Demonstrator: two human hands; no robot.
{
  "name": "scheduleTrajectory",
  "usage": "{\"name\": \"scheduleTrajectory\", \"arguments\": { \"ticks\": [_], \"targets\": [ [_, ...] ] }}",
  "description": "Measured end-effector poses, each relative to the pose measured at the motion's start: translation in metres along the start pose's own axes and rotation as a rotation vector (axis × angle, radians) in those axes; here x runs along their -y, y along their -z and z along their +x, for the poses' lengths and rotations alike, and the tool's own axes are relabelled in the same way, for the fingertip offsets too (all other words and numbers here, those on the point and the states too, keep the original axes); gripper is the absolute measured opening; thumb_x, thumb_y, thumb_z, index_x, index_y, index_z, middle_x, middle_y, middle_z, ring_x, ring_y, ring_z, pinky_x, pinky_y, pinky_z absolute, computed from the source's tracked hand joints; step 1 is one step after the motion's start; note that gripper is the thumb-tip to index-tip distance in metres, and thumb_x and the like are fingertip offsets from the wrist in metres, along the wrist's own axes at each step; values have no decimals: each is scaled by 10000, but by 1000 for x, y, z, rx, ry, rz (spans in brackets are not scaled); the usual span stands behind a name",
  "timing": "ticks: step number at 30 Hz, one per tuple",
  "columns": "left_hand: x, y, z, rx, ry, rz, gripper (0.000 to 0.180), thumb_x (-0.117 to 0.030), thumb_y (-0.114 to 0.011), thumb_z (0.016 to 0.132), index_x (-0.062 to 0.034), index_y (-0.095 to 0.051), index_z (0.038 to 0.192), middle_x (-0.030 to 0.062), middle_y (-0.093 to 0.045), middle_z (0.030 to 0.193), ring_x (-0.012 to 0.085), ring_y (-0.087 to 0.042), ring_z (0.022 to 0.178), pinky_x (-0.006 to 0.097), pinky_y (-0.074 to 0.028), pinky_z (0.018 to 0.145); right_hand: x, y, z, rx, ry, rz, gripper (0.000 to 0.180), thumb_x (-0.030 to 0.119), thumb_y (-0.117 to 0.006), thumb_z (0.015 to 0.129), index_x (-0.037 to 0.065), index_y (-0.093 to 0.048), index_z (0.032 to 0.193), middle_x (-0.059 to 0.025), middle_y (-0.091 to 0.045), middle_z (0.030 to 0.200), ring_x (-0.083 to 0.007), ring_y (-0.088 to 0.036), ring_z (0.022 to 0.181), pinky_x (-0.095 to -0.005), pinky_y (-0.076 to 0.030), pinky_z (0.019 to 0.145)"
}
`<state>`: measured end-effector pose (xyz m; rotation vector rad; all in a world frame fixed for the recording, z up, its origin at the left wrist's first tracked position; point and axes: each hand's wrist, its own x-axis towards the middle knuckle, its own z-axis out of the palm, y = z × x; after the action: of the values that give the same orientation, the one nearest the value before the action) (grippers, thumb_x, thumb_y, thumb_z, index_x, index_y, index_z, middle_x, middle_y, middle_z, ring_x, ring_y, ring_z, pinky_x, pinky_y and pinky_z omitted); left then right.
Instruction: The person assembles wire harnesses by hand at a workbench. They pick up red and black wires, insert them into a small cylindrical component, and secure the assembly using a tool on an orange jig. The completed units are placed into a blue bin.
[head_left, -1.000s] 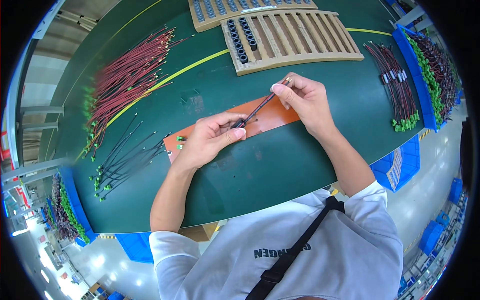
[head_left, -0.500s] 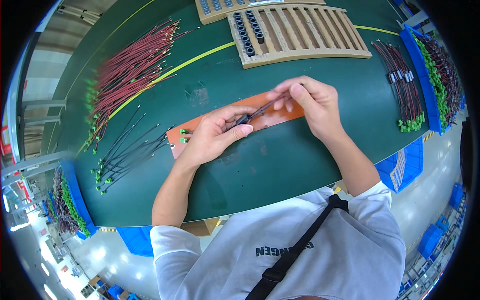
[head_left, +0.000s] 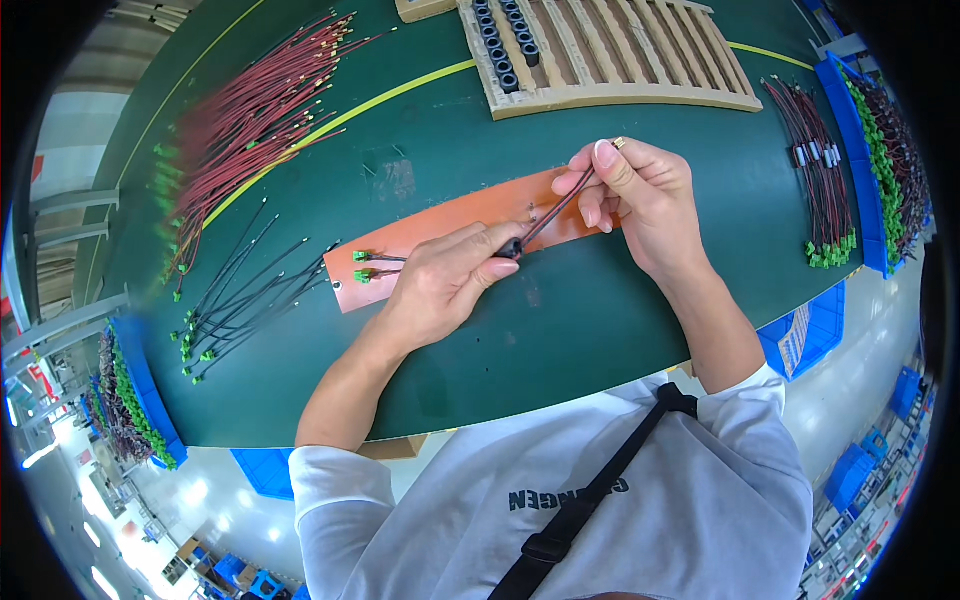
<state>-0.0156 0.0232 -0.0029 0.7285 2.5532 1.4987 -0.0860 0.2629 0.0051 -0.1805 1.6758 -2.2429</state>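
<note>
My left hand (head_left: 440,285) is closed around a small black cylindrical core (head_left: 512,248), pinched between thumb and fingers. Red and black wires (head_left: 562,207) come out of the core and run up to my right hand (head_left: 645,195), whose thumb and finger grip them close to their gold terminals (head_left: 619,143). On the other side of my left hand, green connectors (head_left: 363,265) on wire ends lie over an orange strip (head_left: 450,212). Both hands are above that strip. My left fingers hide part of the wires and core.
A slotted cardboard tray (head_left: 640,98) with black cores (head_left: 508,80) stands at the back. Red-black wires (head_left: 265,110) and black wires (head_left: 250,300) with green connectors lie left. Wire bundles (head_left: 815,170) lie right, beside a blue bin (head_left: 868,175). Another blue bin (head_left: 150,390) stands lower left.
My right hand has moved slightly up and right along the wires, and their gold terminals now show at its fingertips. The core has shifted slightly right and down with my left hand.
</note>
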Motion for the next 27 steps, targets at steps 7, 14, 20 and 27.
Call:
{"name": "scheduleTrajectory", "arguments": {
  "ticks": [7, 14, 20, 27],
  "targets": [
    [3, -4, 0, -56, 23, 11, 282, -150, -675, 971, 17, -665, 1198, 140, -690, 929, 274, -670, 806, 343, -528, 750, 0, -3, 2, -27, 41, -82, 258, 207, -606, 1049, -17, -715, 979, -128, -761, 929, -87, -638, 643, -228, -486, 512],
    [2, -1, 1, -86, 99, -139, 297, -165, -678, 985, 32, -672, 1207, 109, -700, 939, 196, -667, 819, 319, -525, 752, 0, -7, -2, 59, 37, -96, 288, 234, -622, 1043, -41, -699, 1078, -123, -736, 1029, -115, -675, 781, -251, -550, 613],
    [-1, 3, 1, -23, 154, -136, 311, -189, -669, 987, 16, -678, 1220, 167, -733, 1115, 272, -724, 959, 353, -558, 851, 0, -2, 0, 62, 66, -67, 294, 229, -600, 1055, -45, -696, 1103, -110, -726, 991, -116, -658, 769, -262, -559, 671],
    [-2, 5, 1, 17, 190, -208, 321, -183, -649, 1002, 15, -668, 1253, 146, -733, 1097, 226, -708, 947, 324, -544, 859, -5, 4, 0, 71, 51, -104, 380, 300, -508, 1095, -35, -687, 1090, -123, -728, 967, -139, -673, 799, -260, -560, 695]
  ]
}}
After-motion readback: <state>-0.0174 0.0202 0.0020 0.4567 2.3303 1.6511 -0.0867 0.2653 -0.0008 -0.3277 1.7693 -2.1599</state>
